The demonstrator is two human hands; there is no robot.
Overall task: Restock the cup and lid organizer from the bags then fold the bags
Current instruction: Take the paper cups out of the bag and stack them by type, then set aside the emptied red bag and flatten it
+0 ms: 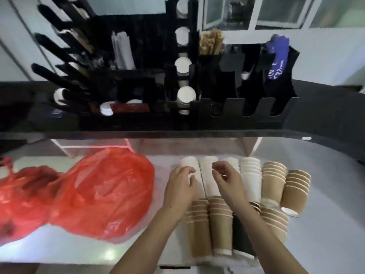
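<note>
Reaching over lying cup stacks on tabletop (325,224): left hand (182,183) curls on leftmost white cup stack (188,165), nearer it; right hand (225,177) hovers loosely curled, holding nothing. Stack's long axis points toward organizer (217,107) beyond. Red bags (102,190) left.

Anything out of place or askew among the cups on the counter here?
Mostly tidy. The far-right brown cup stack lies tilted out of line with its neighbours. A lone black stack sits among the brown ones.
</note>
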